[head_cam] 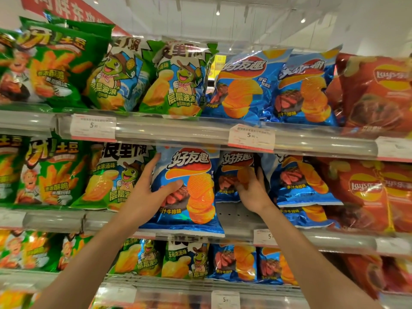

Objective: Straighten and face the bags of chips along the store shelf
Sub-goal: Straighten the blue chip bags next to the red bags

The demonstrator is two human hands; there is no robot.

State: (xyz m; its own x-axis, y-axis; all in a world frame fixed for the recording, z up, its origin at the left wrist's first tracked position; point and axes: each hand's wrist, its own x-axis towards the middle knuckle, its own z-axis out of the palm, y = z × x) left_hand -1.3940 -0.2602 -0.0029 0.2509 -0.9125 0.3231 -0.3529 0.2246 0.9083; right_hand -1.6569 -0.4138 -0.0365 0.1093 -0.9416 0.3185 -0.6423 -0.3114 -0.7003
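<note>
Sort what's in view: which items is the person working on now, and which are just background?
In hand: front blue chip bag, held by left hand; blue bag behind it, gripped by right hand.
Background: green bags, red bags, price tags.

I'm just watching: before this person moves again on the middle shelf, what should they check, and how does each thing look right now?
1. Left hand has a firm hold on the front blue chip bag: ok, thumb on its face, fingers at its left edge.
2. That bag faces forward with its label readable: ok.
3. That bag sits fully on the middle shelf: not ok, its bottom overhangs the shelf's front rail.
4. Right hand holds the second blue bag behind: ok, fingers curl around its lower part.
5. Blue bags to the right stand straight: not ok, one leans and another lies low below it.
6. Room behind the front bag: cannot tell.
</note>
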